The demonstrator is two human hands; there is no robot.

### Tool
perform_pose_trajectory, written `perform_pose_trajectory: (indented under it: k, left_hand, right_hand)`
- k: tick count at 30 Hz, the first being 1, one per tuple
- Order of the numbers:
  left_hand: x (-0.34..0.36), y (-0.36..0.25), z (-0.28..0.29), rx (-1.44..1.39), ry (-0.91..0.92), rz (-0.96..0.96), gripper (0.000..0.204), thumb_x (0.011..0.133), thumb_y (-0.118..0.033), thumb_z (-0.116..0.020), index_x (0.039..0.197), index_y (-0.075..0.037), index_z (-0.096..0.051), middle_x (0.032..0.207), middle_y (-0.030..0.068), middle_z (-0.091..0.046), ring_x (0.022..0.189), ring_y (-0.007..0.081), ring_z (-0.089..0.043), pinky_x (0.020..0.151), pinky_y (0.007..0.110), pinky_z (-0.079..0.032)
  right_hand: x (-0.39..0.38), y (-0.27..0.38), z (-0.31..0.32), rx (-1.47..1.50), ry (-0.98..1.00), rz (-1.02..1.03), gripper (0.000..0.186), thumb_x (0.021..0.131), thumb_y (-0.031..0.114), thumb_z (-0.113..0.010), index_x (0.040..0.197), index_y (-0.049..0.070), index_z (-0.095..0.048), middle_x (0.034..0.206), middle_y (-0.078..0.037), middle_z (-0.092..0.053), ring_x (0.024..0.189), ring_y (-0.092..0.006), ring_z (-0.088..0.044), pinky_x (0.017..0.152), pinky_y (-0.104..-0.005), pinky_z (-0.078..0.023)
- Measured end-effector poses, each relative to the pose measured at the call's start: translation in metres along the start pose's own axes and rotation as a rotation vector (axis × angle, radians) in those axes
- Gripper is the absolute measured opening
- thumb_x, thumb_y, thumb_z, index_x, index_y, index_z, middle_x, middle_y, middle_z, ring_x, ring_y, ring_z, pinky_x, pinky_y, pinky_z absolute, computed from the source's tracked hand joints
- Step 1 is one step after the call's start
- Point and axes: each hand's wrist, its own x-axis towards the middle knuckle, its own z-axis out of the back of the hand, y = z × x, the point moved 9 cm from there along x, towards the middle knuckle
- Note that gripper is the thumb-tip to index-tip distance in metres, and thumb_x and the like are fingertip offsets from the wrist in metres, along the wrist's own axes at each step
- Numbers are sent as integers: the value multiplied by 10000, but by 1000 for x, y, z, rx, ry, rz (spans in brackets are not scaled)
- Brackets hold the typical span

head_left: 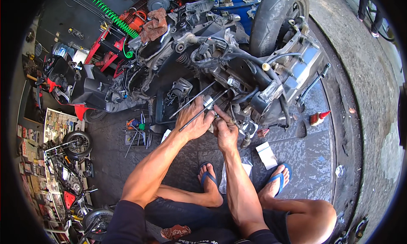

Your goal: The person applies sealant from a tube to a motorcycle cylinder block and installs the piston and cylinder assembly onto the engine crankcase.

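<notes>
My left hand (194, 119) is closed round a small silver ribbed cylinder that looks like a piston (207, 101), at the open side of a scooter engine (258, 80). Two long metal studs (193, 99) stick out of the engine past this hand; one passes across its fingers. Close beside it, my right hand (226, 133) has thumb and fingers pinched together at the piston's near side. Whatever lies between those fingertips is too small to make out. Beyond the hands, a grey metal engine part (181, 88) rests to the left.
A rear tyre (271, 23) stands behind the engine. On the tiled floor lie a tray of tools (137, 136), a white packet (266, 155) and a red-capped bottle (319, 118). A kick-start lever (313, 85) juts out at the right. Parked motorbikes (74, 180) fill the left side.
</notes>
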Motion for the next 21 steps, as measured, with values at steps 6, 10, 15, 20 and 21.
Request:
perform_pose_trajectory:
  k: [6,10,15,20,21]
  left_hand:
    - [0,2,1,17,9,17,482,938,-320,-565,1269,5,-434,1046,319,-652,924,510,-644,776,579,-517]
    - [1,-1,1,7,13,19,474,942,-313,-559,1271,3,-431,1056,318,-652,925,510,-645,781,574,-520]
    - [1,3,-3,2,12,12,492,940,-295,-549,1303,5,-406,1058,326,-648,919,516,-639,773,584,-512]
    - [1,6,-4,-9,15,27,465,936,-282,-541,1290,-11,-412,1040,327,-647,905,523,-634,760,593,-502]
    - [1,6,-3,-7,9,25,459,937,-284,-540,1285,-12,-415,1033,324,-648,903,523,-634,758,593,-502]
  right_hand:
    - [-6,-4,-6,94,11,-195,493,975,88,-439,1458,11,-498,713,42,-446,573,-64,-354,505,-224,-288]
    - [-9,-5,-9,170,74,-325,521,991,101,-407,1509,68,-449,729,47,-403,610,-64,-342,525,-216,-290]
    - [-13,-6,-11,199,155,-368,543,990,115,-407,1532,129,-438,766,57,-402,656,-57,-356,560,-206,-317]
    - [-13,-4,-14,248,167,-371,618,932,63,-351,1545,118,-404,697,13,-375,586,-85,-314,521,-226,-280]
    - [-13,-3,-16,264,186,-370,636,916,65,-347,1547,119,-402,690,8,-372,581,-90,-310,521,-229,-282]
